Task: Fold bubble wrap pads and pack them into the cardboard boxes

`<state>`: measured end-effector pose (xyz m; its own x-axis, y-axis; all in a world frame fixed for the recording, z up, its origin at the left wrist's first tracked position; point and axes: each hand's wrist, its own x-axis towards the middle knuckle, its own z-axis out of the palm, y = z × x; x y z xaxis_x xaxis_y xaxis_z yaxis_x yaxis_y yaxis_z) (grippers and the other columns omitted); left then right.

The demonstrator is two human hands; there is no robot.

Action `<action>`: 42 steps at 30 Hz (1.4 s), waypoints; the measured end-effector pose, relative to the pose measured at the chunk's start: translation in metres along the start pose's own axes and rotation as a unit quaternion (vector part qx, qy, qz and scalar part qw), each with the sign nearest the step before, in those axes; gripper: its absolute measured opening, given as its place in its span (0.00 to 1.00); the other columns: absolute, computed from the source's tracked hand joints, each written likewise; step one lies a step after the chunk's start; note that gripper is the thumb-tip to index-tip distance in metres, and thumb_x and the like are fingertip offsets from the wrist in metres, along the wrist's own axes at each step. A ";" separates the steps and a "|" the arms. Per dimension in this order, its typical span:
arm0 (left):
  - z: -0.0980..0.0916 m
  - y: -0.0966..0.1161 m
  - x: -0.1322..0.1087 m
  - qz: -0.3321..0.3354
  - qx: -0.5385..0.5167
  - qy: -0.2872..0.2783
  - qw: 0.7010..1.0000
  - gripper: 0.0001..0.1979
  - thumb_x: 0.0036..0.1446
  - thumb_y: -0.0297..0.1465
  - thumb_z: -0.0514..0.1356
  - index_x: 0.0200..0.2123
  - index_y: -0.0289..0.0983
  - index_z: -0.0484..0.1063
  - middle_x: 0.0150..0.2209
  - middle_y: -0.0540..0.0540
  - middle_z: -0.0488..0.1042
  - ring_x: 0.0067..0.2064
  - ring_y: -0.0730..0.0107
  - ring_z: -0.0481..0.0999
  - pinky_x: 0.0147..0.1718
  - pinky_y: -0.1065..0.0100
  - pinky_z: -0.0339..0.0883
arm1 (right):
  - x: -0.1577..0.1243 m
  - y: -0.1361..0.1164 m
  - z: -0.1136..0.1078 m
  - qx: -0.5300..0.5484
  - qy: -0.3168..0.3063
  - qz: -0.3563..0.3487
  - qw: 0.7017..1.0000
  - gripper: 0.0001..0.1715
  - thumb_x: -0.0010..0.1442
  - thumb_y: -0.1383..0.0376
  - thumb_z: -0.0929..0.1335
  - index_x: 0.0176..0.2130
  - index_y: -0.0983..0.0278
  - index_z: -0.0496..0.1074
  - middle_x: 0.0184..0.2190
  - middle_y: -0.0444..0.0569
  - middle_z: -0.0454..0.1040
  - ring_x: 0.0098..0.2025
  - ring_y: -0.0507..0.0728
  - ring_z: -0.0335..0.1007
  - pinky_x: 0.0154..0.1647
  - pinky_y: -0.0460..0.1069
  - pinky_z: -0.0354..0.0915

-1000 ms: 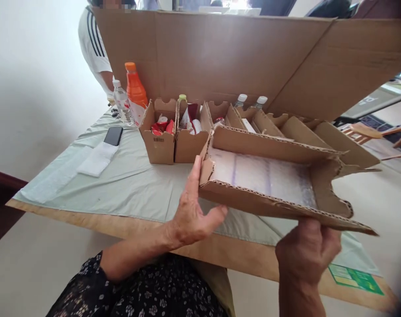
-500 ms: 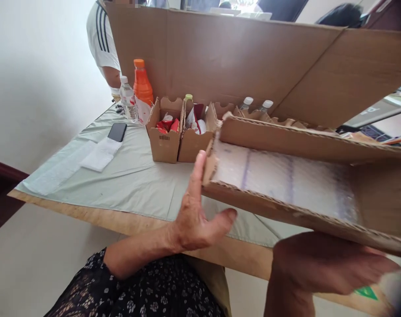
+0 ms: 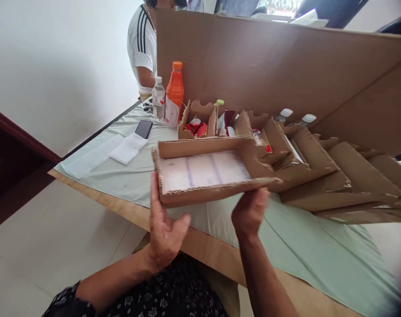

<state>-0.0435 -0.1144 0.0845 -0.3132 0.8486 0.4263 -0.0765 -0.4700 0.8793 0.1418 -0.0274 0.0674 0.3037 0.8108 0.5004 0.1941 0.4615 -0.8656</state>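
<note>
Above the table's front part I hold a long, open cardboard box [image 3: 203, 198], tipped so that its inside faces me. White bubble wrap [image 3: 203, 169] with faint purple stripes lies along its bottom. My left hand [image 3: 165, 233] presses against the left end, fingers stretched up along it and thumb apart below the front wall. At the lower right corner my right hand [image 3: 251, 211] grips from below, its fingers partly hidden by the box. Behind it stand small cardboard bins, one with red packets [image 3: 197, 127] inside.
A row of slanted cardboard bins [image 3: 306, 193] runs to the right. An orange bottle [image 3: 176, 94], a water bottle [image 3: 158, 99], a phone [image 3: 144, 129] and folded white wrap [image 3: 128, 148] stand or lie left. A tall cardboard panel [image 3: 269, 70] closes the back; a person [image 3: 142, 44] is beyond.
The cardboard box has moved left and away from me, in front of the bins. My right hand now grips its right corner. The view has swung to the right, showing more slanted bins.
</note>
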 end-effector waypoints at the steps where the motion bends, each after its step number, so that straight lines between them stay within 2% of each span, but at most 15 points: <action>1: -0.012 -0.001 -0.001 -0.007 0.013 0.024 1.000 0.47 0.64 0.34 0.63 0.76 0.45 0.37 0.78 0.44 0.42 0.78 0.52 0.43 0.76 0.54 0.39 | 0.002 0.003 0.022 0.012 -0.016 -0.008 1.000 0.38 0.70 0.41 0.58 0.65 0.62 0.66 0.63 0.57 0.70 0.69 0.65 0.61 0.70 0.65 0.58; 4: -0.044 -0.005 0.000 -0.017 0.064 0.085 0.994 0.48 0.64 0.36 0.63 0.76 0.47 0.35 0.78 0.45 0.41 0.78 0.52 0.44 0.76 0.53 0.40 | 0.011 0.006 0.087 0.047 -0.111 -0.023 0.992 0.38 0.70 0.42 0.59 0.65 0.62 0.66 0.63 0.56 0.72 0.67 0.63 0.66 0.70 0.62 0.59; 7: -0.068 -0.012 0.006 -0.017 0.100 0.134 0.986 0.48 0.65 0.38 0.63 0.76 0.50 0.34 0.79 0.47 0.39 0.78 0.51 0.45 0.75 0.51 0.43 | 0.025 0.009 0.143 0.053 -0.220 -0.006 0.974 0.45 0.67 0.35 0.58 0.68 0.61 0.63 0.64 0.56 0.71 0.67 0.63 0.65 0.70 0.62 0.59; 10: -0.080 -0.023 0.013 -0.017 0.107 0.152 0.982 0.46 0.65 0.37 0.63 0.76 0.50 0.36 0.79 0.48 0.37 0.78 0.53 0.42 0.75 0.52 0.42 | 0.036 0.015 0.179 0.029 -0.280 0.011 0.959 0.56 0.62 0.28 0.55 0.71 0.63 0.58 0.69 0.59 0.64 0.71 0.66 0.59 0.73 0.64 0.55; 12: -0.082 -0.028 0.014 -0.018 0.117 0.141 0.983 0.46 0.66 0.36 0.62 0.76 0.50 0.36 0.79 0.48 0.36 0.78 0.55 0.40 0.76 0.54 0.39 | 0.038 0.018 0.190 0.001 -0.290 0.013 0.957 0.62 0.61 0.27 0.54 0.73 0.66 0.52 0.73 0.62 0.56 0.75 0.66 0.51 0.75 0.65 0.49; 15: -0.076 -0.035 0.012 -0.015 0.140 0.124 0.982 0.46 0.66 0.37 0.62 0.76 0.50 0.36 0.79 0.50 0.33 0.79 0.55 0.34 0.76 0.54 0.34 | 0.032 0.023 0.188 -0.040 -0.285 -0.011 0.958 0.59 0.64 0.29 0.52 0.75 0.65 0.47 0.77 0.59 0.46 0.78 0.64 0.41 0.77 0.65 0.43; 17: -0.070 -0.040 0.011 -0.014 0.141 0.116 0.983 0.45 0.66 0.36 0.61 0.76 0.51 0.36 0.79 0.51 0.32 0.78 0.55 0.32 0.76 0.53 0.33 | 0.022 0.028 0.180 -0.047 -0.286 -0.033 0.956 0.54 0.66 0.32 0.52 0.75 0.61 0.47 0.77 0.56 0.45 0.78 0.63 0.40 0.77 0.65 0.43; 19: -0.062 -0.045 0.015 -0.010 0.131 0.103 0.986 0.45 0.66 0.35 0.61 0.76 0.51 0.36 0.79 0.51 0.32 0.78 0.55 0.32 0.76 0.51 0.34 | 0.010 0.038 0.172 -0.038 -0.294 -0.029 0.955 0.51 0.68 0.34 0.53 0.75 0.61 0.49 0.76 0.56 0.48 0.78 0.62 0.43 0.77 0.64 0.46; 22: -0.050 -0.058 0.029 -0.002 0.127 0.088 0.988 0.45 0.66 0.33 0.60 0.76 0.50 0.36 0.79 0.49 0.32 0.79 0.55 0.33 0.76 0.51 0.35 | -0.004 0.062 0.162 -0.028 -0.314 0.020 0.949 0.49 0.69 0.36 0.54 0.73 0.64 0.55 0.74 0.60 0.56 0.75 0.64 0.52 0.75 0.64 0.51; 27: -0.027 -0.088 0.064 -0.013 0.143 0.070 0.987 0.47 0.64 0.32 0.61 0.76 0.46 0.36 0.79 0.45 0.33 0.78 0.56 0.36 0.75 0.53 0.41 | -0.015 0.100 0.153 -0.056 -0.301 0.059 0.950 0.38 0.70 0.43 0.59 0.65 0.65 0.68 0.65 0.62 0.70 0.67 0.66 0.65 0.70 0.64 0.59; 32: -0.011 -0.114 0.113 -0.021 0.172 0.048 0.984 0.47 0.60 0.31 0.61 0.76 0.41 0.38 0.78 0.40 0.37 0.78 0.55 0.38 0.74 0.51 0.47 | -0.017 0.107 0.150 -0.041 -0.283 0.067 0.956 0.29 0.71 0.50 0.60 0.62 0.60 0.70 0.60 0.57 0.74 0.62 0.63 0.71 0.66 0.60 0.65; 35: -0.007 -0.128 0.131 -0.031 0.187 0.020 0.982 0.47 0.59 0.31 0.60 0.76 0.42 0.39 0.78 0.40 0.41 0.78 0.54 0.41 0.74 0.49 0.48 | -0.015 0.106 0.150 -0.029 -0.280 0.062 0.957 0.27 0.72 0.50 0.59 0.60 0.59 0.71 0.59 0.56 0.75 0.61 0.62 0.71 0.65 0.59 0.66; 38: -0.009 -0.139 0.124 -0.068 0.195 0.012 0.978 0.46 0.59 0.32 0.61 0.75 0.40 0.41 0.77 0.36 0.45 0.77 0.54 0.46 0.73 0.49 0.47 | -0.015 0.108 0.151 -0.028 -0.276 0.059 0.959 0.25 0.71 0.53 0.60 0.59 0.60 0.71 0.59 0.56 0.75 0.61 0.62 0.71 0.65 0.59 0.65; 40: -0.014 -0.145 0.109 -0.119 0.204 0.003 0.972 0.43 0.61 0.35 0.60 0.74 0.37 0.44 0.74 0.32 0.54 0.75 0.52 0.55 0.72 0.49 0.51 | -0.016 0.111 0.152 -0.035 -0.275 0.061 0.959 0.24 0.69 0.57 0.61 0.60 0.61 0.71 0.59 0.57 0.75 0.60 0.62 0.71 0.65 0.59 0.66; 42: -0.022 -0.149 0.093 -0.161 0.216 -0.030 0.963 0.38 0.65 0.38 0.58 0.73 0.33 0.49 0.68 0.30 0.65 0.70 0.52 0.65 0.70 0.49 0.57 | -0.017 0.113 0.153 -0.043 -0.277 0.060 0.958 0.25 0.66 0.62 0.63 0.60 0.63 0.71 0.58 0.58 0.75 0.59 0.62 0.72 0.63 0.59 0.68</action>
<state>-0.0817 0.0292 -0.0118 -0.2824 0.9522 0.1167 0.2440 -0.0463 0.9687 0.0160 0.0661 -0.0411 -0.2074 0.9341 0.2904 0.2727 0.3403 -0.8999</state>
